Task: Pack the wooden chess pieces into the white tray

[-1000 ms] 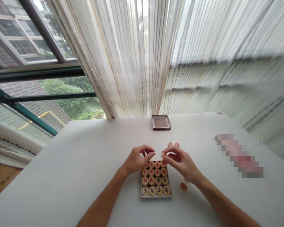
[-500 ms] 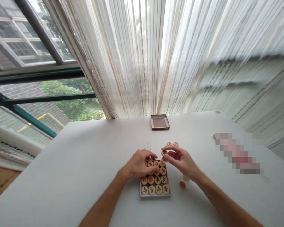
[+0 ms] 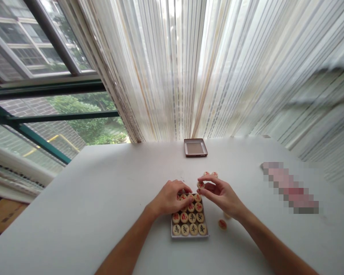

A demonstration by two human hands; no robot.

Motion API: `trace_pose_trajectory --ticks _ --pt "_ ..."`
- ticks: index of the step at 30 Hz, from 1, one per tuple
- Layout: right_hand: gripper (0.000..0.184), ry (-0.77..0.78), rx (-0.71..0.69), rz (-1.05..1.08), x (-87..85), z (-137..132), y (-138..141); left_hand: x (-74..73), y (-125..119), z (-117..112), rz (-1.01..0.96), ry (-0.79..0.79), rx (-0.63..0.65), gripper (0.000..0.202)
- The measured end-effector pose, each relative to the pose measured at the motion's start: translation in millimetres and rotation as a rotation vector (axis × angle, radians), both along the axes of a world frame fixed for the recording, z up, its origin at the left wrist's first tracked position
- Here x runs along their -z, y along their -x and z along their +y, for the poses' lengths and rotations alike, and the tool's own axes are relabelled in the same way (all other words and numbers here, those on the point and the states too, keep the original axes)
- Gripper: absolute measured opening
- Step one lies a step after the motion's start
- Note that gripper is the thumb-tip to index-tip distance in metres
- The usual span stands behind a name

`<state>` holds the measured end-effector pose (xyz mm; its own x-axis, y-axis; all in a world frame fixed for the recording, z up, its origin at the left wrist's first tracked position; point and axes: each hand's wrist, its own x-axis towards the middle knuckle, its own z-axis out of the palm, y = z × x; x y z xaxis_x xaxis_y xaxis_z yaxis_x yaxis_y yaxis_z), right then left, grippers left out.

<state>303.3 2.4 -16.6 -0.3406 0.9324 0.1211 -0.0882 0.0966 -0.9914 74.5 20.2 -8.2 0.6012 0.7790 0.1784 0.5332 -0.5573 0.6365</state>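
Between the thumb and fingertips of my right hand (image 3: 220,189) is a round wooden Chinese chess piece (image 3: 200,185) with a red character, pinched just above the far right corner of a shallow white box (image 3: 189,236). Rows of chess pieces (image 3: 193,229) fill the box, red characters in the farther rows and mostly black ones nearer. My left hand (image 3: 170,196) lies over the box's far left part, thumb apart from the curved fingers. Its thumb tip touches a red piece in the far row, and the hand hides some pieces on the left.
Two red pieces (image 3: 211,174) sit beyond my right hand. Another red piece (image 3: 222,224) lies right of the box, beside one partly hidden by my wrist. A brown-rimmed box lid (image 3: 195,148) rests near the white table's (image 3: 103,183) far edge. A pixelated pinkish object (image 3: 291,187) is at right.
My left thumb has shifted from the second row up to a piece in the far row. My right hand still pinches its piece, turned slightly. The whole view has shifted a little.
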Motion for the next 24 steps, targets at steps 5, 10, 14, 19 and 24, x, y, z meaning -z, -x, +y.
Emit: trace_pose_trajectory --ticks 5,10,14,19,24 --pt "0.027 -0.04 -0.004 -0.036 2.1 2 -1 2.7 -2 0 0.011 -0.001 -0.033 0.016" --pt "0.027 -0.05 0.008 -0.068 1.9 2 -2 3.6 -2 1 0.009 0.01 -0.044 0.015" --pt "0.027 -0.053 0.014 -0.062 1.9 1 -2 3.5 -7 -2 0.022 0.017 -0.082 0.019" --pt "0.02 -0.06 0.069 -0.06 4.8 3 -3 5.2 -21 -8 0.078 -0.008 -0.236 0.033" --pt "0.017 -0.081 0.092 -0.09 6.0 5 -5 4.0 -24 -9 0.089 0.018 -0.247 0.028"
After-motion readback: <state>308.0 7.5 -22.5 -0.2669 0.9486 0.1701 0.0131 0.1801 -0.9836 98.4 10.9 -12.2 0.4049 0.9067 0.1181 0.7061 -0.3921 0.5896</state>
